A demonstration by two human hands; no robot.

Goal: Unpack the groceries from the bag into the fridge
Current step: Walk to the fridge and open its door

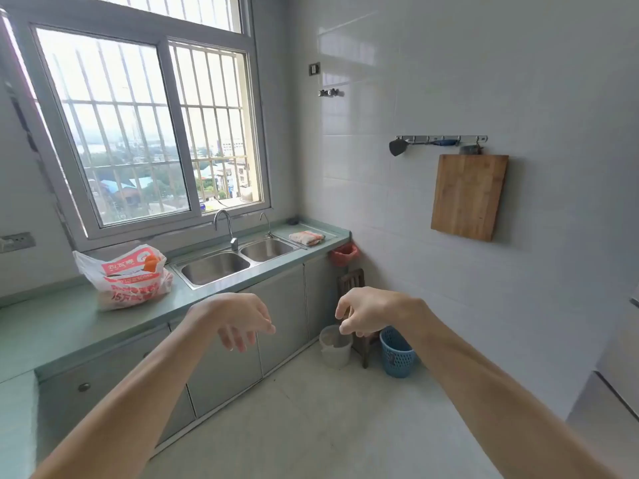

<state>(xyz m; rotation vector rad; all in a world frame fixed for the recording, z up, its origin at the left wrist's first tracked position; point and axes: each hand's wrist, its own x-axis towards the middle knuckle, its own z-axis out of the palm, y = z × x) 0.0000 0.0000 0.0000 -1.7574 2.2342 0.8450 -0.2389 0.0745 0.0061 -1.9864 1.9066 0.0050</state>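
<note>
A white plastic grocery bag [129,276] with red print sits on the green countertop [62,326], left of the sink. Something orange [151,263] pokes out of its top. My left hand [238,319] hangs in the air in front of the cabinets, to the right of and below the bag, fingers loose and apart, holding nothing. My right hand [366,311] is also raised, fingers curled downward and empty. At the far right edge stands a pale appliance [612,382] that may be the fridge, mostly cut off.
A double steel sink [238,261] with a tap lies under the barred window. A folded cloth [307,237] rests on the counter's far end. On the floor stand a white bucket [334,345], a blue basket [397,354] and a wooden stool. A cutting board [468,197] hangs on the tiled wall.
</note>
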